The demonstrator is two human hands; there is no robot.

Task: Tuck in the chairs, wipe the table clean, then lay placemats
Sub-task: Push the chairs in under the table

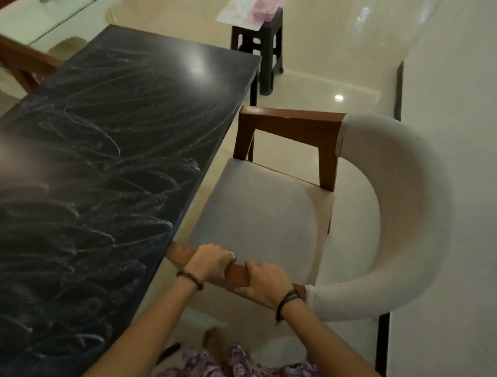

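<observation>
Both hands on the chair [271, 216], gripping its near wooden armrest [235, 271]. Left hand [211, 260] has its fingers curled over the top of the rail, ring visible on one finger, beaded bracelet at the wrist. Right hand [264, 283] sits just beside it on the same rail, fingers wrapped over the far side, thumb on the wood, dark cord bands at the wrist. A short strip of bare wood shows between the two hands.

Chair seat lies directly beyond the hands, pale upholstery; the curved padded backrest [407, 217] sweeps round to the right of the right hand. Far armrest [290, 123] is well beyond both hands, across the seat. Chair stands alongside the counter's long edge, seat mostly outside it; the near armrest's left end reaches that edge.

Counter [97, 148] is to the left of the left hand, dark top covered in whitish swirled smear marks.

Well beyond the hands, past the far end of the counter: dark stool [269, 39] carrying a pink tray [265, 8] and pale sheets; can't tell if those are placemats.

Purple patterned garment [243, 373] below the forearms.
</observation>
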